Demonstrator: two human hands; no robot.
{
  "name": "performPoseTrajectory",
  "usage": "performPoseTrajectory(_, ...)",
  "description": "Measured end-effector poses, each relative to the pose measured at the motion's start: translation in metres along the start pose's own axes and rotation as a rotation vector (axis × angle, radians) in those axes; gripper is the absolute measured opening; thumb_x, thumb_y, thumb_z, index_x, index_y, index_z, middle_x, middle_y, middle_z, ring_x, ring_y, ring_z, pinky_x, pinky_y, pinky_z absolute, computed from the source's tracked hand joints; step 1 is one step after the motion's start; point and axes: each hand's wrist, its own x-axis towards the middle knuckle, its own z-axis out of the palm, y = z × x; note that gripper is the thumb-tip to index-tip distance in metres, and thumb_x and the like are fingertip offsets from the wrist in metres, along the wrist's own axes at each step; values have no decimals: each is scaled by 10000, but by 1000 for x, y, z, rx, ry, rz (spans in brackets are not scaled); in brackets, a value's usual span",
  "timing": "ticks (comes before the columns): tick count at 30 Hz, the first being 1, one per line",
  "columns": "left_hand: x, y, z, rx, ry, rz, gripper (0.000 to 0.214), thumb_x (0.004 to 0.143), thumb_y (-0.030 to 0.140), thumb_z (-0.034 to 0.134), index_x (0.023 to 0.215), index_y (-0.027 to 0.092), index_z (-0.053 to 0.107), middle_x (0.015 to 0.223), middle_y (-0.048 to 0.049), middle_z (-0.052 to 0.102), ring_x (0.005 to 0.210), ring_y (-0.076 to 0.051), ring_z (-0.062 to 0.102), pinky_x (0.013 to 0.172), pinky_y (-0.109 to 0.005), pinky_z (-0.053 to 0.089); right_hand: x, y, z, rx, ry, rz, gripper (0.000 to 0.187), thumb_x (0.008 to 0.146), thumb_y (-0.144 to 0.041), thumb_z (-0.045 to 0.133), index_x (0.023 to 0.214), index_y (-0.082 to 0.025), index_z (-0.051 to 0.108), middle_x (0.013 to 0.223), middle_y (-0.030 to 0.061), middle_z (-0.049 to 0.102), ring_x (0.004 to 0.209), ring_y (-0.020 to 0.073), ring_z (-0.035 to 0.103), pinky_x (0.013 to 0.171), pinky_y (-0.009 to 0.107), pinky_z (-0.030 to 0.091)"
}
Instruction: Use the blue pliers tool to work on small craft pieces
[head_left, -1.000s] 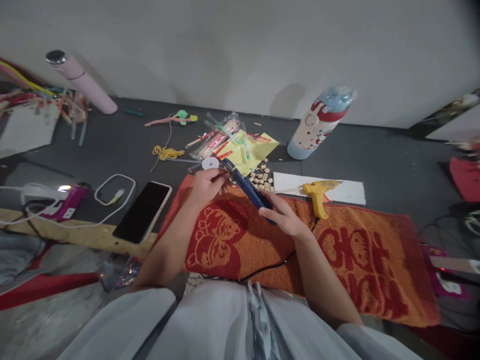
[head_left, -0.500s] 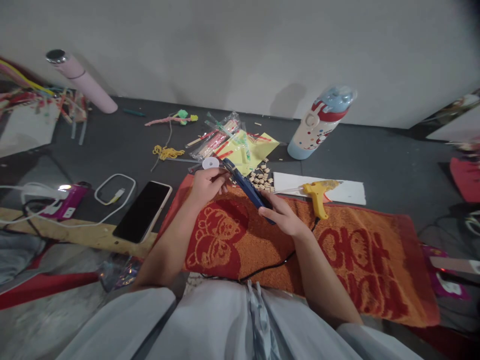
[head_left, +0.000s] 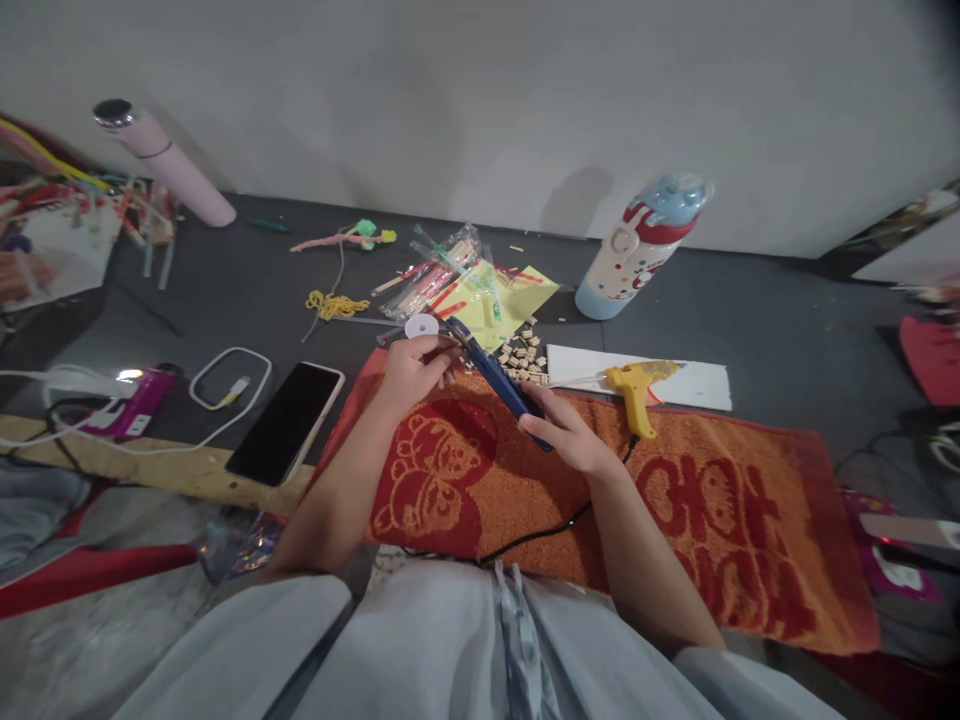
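My right hand (head_left: 566, 430) grips the near end of a dark blue phone (head_left: 493, 378), thumb on one side and fingers behind it. The phone is tilted, seen almost edge-on, so its screen is hidden. At its far end my left hand (head_left: 420, 368) has curled fingers, with the fingertips against the phone's left edge. Below both hands lies an orange and red towel (head_left: 532, 490). Small pale wooden pieces (head_left: 523, 355) are heaped just beyond the phone. A yellow glue gun (head_left: 636, 390) rests to the right on a white strip (head_left: 705, 385).
A cartoon bottle (head_left: 637, 250) and a pink flask (head_left: 169, 170) stand at the back. Left lie a black-screened phone (head_left: 285, 425), a white cable (head_left: 259, 375) and yellow yarn (head_left: 335, 305). Behind are yellow paper (head_left: 529, 295) and wrapped sticks (head_left: 439, 275). Another person's hand (head_left: 22, 275) is far left.
Another person's hand has come into view at the far left edge, over the white sheet. My hands and the blue phone have barely moved.
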Motion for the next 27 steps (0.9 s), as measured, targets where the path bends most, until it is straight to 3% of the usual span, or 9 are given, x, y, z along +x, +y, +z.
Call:
performPoseTrajectory(11, 2, -5, -3, -10, -34, -28, 255, 766, 385, 653, 743, 132, 674, 501, -8, 631, 384, -116, 575, 360, -192, 425, 2, 3, 1, -86, 8, -30, 585, 860, -587, 509, 1334, -243, 516, 1296, 82, 599, 1193, 282, 540, 1056, 462, 380)
performPoseTrajectory(17, 0, 3, -3, 29, -59, -41, 332, 773, 430, 638, 631, 130, 632, 437, 0, 573, 310, -67, 465, 318, -171, 307, 2, 3, 1, -75, -6, -29, 612, 855, -600, 507, 1347, -236, 504, 1340, 84, 570, 1233, 284, 514, 1078, 458, 356)
performPoseTrajectory(21, 1, 1, -6, 54, -83, 14, 360, 806, 430, 615, 612, 127, 623, 489, -18, 605, 341, -52, 465, 374, -170, 331, 2, 3, 1, -64, -10, -24, 618, 849, -607, 511, 1347, -241, 506, 1344, 84, 568, 1240, 284, 511, 1083, 464, 348)
performPoseTrajectory(27, 2, -1, -10, 5, -155, -17, 425, 782, 522, 627, 645, 120, 632, 528, -41, 633, 339, -41, 426, 369, -173, 300, 3, 4, 1, -59, -22, -22, 614, 845, -593, 529, 1352, -248, 502, 1358, 79, 561, 1244, 284, 509, 1080, 462, 351)
